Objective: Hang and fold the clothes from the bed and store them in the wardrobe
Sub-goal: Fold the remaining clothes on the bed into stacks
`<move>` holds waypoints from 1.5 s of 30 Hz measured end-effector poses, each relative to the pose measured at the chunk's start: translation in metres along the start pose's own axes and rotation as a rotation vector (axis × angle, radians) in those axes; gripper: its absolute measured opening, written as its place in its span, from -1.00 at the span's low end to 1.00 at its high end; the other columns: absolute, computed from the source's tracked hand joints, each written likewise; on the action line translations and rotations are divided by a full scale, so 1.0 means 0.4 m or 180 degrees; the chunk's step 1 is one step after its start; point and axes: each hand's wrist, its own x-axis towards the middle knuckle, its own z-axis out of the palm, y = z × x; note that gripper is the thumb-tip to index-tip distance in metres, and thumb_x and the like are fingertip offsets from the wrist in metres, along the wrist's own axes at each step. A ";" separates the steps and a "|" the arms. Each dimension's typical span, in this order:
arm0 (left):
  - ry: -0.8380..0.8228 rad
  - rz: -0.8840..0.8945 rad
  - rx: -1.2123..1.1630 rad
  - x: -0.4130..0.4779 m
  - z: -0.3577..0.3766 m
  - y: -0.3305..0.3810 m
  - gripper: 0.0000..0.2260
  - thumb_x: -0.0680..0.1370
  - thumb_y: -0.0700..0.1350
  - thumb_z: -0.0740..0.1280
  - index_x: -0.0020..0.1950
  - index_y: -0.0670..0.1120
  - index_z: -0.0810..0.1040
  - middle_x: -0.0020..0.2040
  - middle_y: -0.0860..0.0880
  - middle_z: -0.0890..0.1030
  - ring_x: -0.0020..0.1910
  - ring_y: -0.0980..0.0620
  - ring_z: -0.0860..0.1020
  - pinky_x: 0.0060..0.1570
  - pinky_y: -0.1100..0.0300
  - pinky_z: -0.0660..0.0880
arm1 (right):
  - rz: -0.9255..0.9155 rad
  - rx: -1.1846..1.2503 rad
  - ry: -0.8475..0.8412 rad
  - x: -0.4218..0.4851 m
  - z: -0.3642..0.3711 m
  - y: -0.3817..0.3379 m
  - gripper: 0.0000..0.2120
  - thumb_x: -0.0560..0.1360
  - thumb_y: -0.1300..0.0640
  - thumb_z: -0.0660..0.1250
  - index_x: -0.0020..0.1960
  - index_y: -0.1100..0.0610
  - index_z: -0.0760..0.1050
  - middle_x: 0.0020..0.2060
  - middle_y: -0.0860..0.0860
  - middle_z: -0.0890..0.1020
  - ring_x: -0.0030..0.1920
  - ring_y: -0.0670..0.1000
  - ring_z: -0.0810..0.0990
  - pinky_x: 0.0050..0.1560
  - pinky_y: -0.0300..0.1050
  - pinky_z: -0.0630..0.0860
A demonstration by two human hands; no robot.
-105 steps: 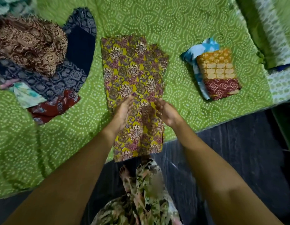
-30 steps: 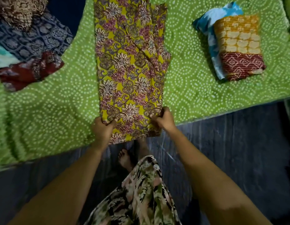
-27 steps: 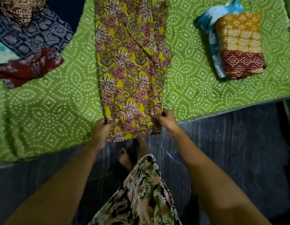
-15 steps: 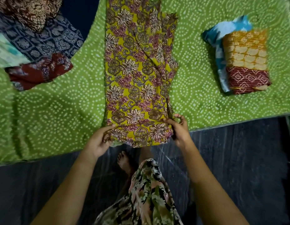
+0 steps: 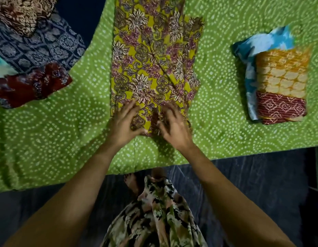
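- The yellow floral garment is laid along the bed, its near end pressed by the left grip and right grip, both spread flat, nothing clasped.
- Uneven smoothing could leave the fold skewed or creases trapped.

Person, viewed from the head camera. The person is wearing a loose printed garment, its cloth carrying a floral pattern in cream, pink, olive green and black. The left forearm and right forearm are showing bare, sleeveless down to the left hand and right hand. A bare foot is showing just beyond the garment's hem.
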 end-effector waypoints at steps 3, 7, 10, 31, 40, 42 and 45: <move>-0.0661 0.0113 0.1156 -0.019 0.022 -0.044 -0.01 0.34 0.17 0.46 0.50 0.02 -0.17 0.51 0.02 -0.21 0.50 0.01 -0.20 0.42 0.09 -0.27 | -0.0298 -0.1476 -0.1596 0.017 0.021 0.042 -0.21 0.52 -0.10 0.23 0.55 0.08 -0.15 0.52 0.17 -0.21 0.51 0.21 -0.21 0.48 0.12 -0.19; -0.0631 0.0000 0.1524 -0.021 0.021 -0.047 -0.21 0.51 -0.21 0.31 0.49 0.09 -0.20 0.53 0.00 -0.21 0.52 -0.05 -0.18 0.45 0.06 -0.20 | -0.0296 -0.2012 -0.1714 0.022 0.017 0.053 -0.27 0.54 0.26 0.03 0.50 0.02 -0.37 0.49 0.15 -0.32 0.49 0.21 -0.31 0.44 0.16 -0.30; -0.0797 -0.0176 0.1941 -0.024 0.015 -0.019 -0.18 0.47 -0.47 0.12 0.50 0.03 -0.29 0.53 -0.11 -0.25 0.51 -0.11 -0.22 0.45 0.06 -0.22 | -0.0029 -0.2147 -0.1711 0.021 0.010 0.031 -0.18 0.50 0.41 0.04 0.48 -0.03 -0.42 0.47 0.18 -0.35 0.47 0.29 -0.32 0.46 0.24 -0.21; -0.0983 -0.0652 0.2113 0.018 -0.197 0.147 -0.48 0.54 -0.24 0.22 0.48 -0.11 0.18 0.43 -0.24 0.29 0.44 -0.19 0.22 0.40 -0.12 0.11 | 0.0808 -0.1911 -0.1714 0.074 -0.193 -0.109 -0.66 0.54 0.28 0.17 0.31 0.23 0.36 0.27 0.24 0.46 0.25 0.20 0.47 0.10 0.01 0.44; -0.1540 -0.0541 0.1917 -0.100 0.002 0.008 0.00 0.42 0.10 0.42 0.49 0.03 -0.34 0.49 -0.05 -0.38 0.49 -0.09 -0.30 0.44 -0.02 -0.26 | 0.0106 -0.2198 -0.2225 -0.012 0.011 -0.021 -0.03 0.49 -0.11 0.30 0.48 0.02 -0.43 0.47 0.18 -0.38 0.49 0.19 -0.32 0.40 0.36 -0.14; -0.1251 -0.0503 0.1927 -0.111 0.011 0.006 -0.08 0.48 -0.04 0.38 0.50 0.04 -0.32 0.51 -0.05 -0.34 0.50 -0.08 -0.26 0.44 -0.01 -0.23 | -0.0068 -0.2379 -0.1812 -0.028 0.016 -0.007 -0.02 0.49 -0.06 0.30 0.45 -0.02 -0.49 0.46 0.20 -0.38 0.49 0.23 -0.29 0.40 0.36 -0.13; -0.1162 -0.0427 0.2046 -0.099 0.003 0.018 -0.22 0.51 -0.39 0.17 0.52 0.00 -0.25 0.53 -0.10 -0.27 0.51 -0.12 -0.21 0.46 0.00 -0.16 | -0.0211 -0.2417 -0.1548 -0.031 0.017 0.004 0.00 0.50 0.12 0.30 0.41 -0.04 -0.55 0.40 0.23 -0.46 0.47 0.30 -0.30 0.40 0.35 -0.13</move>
